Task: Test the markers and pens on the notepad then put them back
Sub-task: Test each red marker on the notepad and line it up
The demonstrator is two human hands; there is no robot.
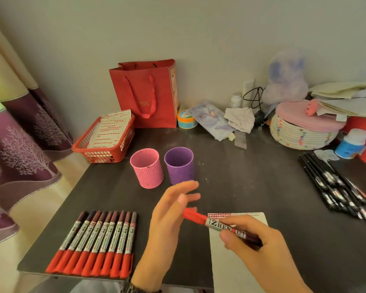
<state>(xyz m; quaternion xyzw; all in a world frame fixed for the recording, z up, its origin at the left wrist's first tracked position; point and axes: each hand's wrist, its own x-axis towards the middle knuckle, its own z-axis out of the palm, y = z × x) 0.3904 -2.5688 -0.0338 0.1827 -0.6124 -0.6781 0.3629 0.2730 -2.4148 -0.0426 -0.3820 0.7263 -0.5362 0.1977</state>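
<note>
Lower centre: our right hand (256,244) grips a red marker (222,226) by its barrel. Its capped end points left above the notepad (224,271), presumably so that our left hand (171,212), fingers loosely spread and holding nothing, can pull the cap. Lower left, the remaining markers (95,244) lie in a row on the table (251,176). Black pens (334,187) lie at right, and the pink cup (147,168) and purple cup (179,166) stand behind, likely for returns.

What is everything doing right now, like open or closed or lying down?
Red-capped silver marker: capped, gripped by right hand.
Left hand: open, beside cap.
Row of red-capped markers: lying flat, capped.
Pink mesh cup: upright.
Purple mesh cup: upright.
White notepad: lying flat, no scribbles visible.
Black pens: lying heaped.
</note>
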